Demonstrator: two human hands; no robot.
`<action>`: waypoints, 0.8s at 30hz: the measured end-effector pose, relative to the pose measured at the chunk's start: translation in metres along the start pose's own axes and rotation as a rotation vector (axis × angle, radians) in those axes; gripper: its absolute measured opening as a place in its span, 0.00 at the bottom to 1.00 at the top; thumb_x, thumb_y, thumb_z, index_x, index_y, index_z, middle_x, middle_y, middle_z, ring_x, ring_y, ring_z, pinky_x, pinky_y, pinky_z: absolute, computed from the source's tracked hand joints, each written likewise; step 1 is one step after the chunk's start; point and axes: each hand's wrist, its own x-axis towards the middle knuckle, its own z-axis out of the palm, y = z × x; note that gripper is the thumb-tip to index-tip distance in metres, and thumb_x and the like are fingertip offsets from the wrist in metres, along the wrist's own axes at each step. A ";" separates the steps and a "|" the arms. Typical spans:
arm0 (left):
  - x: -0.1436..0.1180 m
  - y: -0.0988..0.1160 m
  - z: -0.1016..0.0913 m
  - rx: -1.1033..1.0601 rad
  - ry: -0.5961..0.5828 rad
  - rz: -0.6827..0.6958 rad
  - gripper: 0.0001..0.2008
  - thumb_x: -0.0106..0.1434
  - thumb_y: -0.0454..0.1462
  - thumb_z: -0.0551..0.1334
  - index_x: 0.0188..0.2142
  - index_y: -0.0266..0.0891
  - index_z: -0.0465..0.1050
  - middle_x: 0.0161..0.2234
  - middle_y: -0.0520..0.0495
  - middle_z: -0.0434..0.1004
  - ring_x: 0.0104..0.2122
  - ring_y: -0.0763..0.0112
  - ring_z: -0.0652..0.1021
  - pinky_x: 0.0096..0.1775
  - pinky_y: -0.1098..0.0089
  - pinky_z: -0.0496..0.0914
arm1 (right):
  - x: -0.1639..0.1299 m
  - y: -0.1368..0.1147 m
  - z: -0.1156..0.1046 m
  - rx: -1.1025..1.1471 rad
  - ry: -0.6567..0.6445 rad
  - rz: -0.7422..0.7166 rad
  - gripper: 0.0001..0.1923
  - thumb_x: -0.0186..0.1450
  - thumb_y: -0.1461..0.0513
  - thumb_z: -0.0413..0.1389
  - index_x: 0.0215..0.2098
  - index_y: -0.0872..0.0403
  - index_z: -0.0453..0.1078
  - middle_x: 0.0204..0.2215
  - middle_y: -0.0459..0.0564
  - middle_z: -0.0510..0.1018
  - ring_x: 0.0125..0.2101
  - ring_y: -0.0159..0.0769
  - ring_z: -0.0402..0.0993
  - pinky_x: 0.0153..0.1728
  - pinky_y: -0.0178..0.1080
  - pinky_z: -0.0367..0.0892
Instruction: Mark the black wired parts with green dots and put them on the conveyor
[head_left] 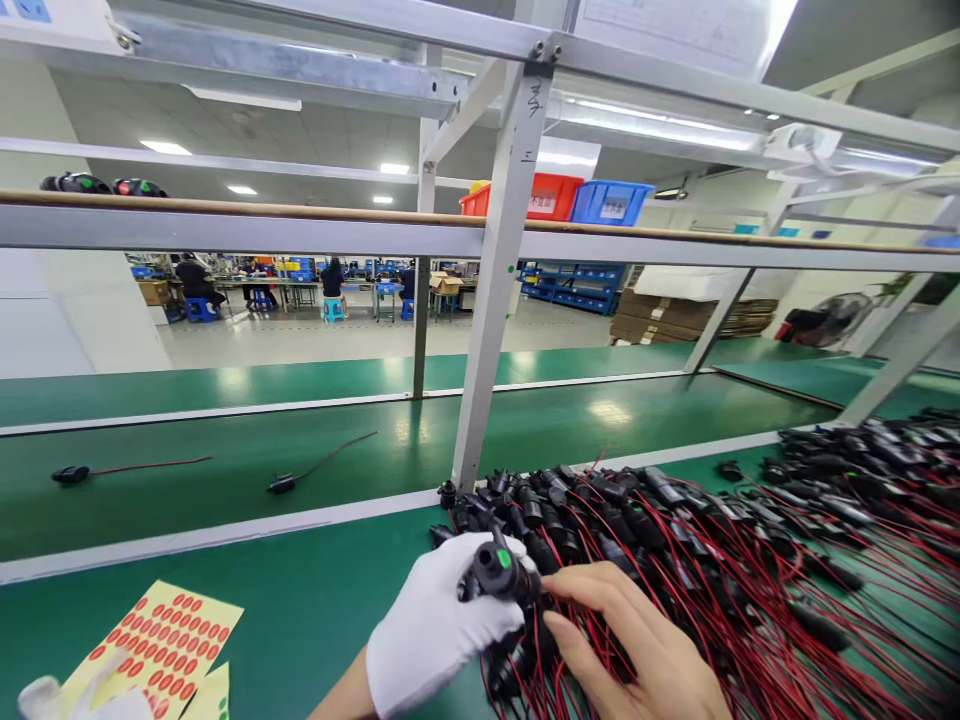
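My left hand (431,620) wears a white glove and is closed around a small black pump (489,572). The pump's round end faces me and carries a green dot sticker (504,558). My bare right hand (634,640) is at the pump's right end, thumb and index finger a little apart, the index tip close to or touching it. Just behind both hands lies a big heap of similar black pumps (555,510) with red and dark wires (720,590). At lower left is a pale yellow sheet of red oval stickers (169,640), partly covered by a white glove (97,695).
A green worktop (300,590) runs below a metal frame post (495,280). Two pumps (71,475) with wires lie on the lane behind. A shelf above holds a red bin (555,195), a blue bin (611,203) and two pumps (75,183). People (334,278) sit far off.
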 end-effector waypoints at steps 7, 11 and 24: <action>-0.002 -0.002 0.008 0.351 -0.065 0.189 0.14 0.65 0.42 0.65 0.48 0.39 0.77 0.45 0.45 0.80 0.44 0.65 0.77 0.50 0.69 0.69 | -0.005 -0.002 -0.005 0.086 0.045 0.045 0.12 0.71 0.60 0.56 0.51 0.51 0.67 0.38 0.51 0.80 0.36 0.38 0.81 0.38 0.35 0.79; -0.001 -0.001 0.010 0.406 -0.100 0.221 0.12 0.67 0.42 0.63 0.46 0.39 0.76 0.43 0.44 0.80 0.43 0.65 0.77 0.48 0.69 0.69 | -0.005 -0.001 -0.005 0.119 0.036 -0.035 0.17 0.68 0.65 0.58 0.55 0.52 0.66 0.41 0.53 0.79 0.41 0.40 0.79 0.42 0.38 0.78; -0.003 -0.011 0.014 0.498 -0.207 0.286 0.06 0.57 0.40 0.60 0.30 0.39 0.66 0.30 0.50 0.70 0.30 0.71 0.69 0.34 0.73 0.65 | -0.001 0.000 -0.009 0.157 0.004 -0.310 0.07 0.67 0.66 0.60 0.44 0.53 0.70 0.33 0.52 0.80 0.35 0.38 0.77 0.37 0.39 0.78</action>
